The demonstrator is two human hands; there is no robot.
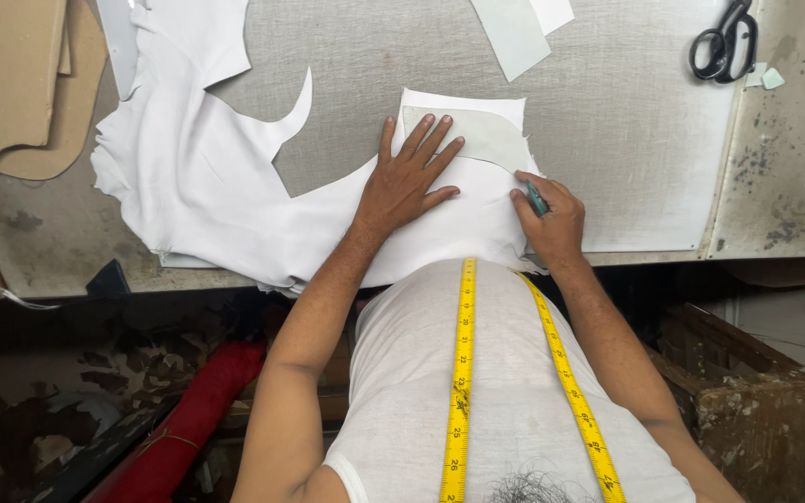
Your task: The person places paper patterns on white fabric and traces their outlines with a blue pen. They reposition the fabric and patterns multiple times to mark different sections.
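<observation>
On the grey woven tabletop (626,140), your left hand (407,182) is pressing flat, fingers spread, on a pale green pattern piece (477,135) over smooth white leather (207,177); your right hand (552,219) is gripping a teal marker (537,198). Black scissors (724,42) are lying well apart.

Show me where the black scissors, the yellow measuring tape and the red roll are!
Black scissors (725,44): head view, on the handle loops.
Yellow measuring tape (461,373): head view, on its left strip over the shirt.
Red roll (199,410): head view, on its middle.
</observation>
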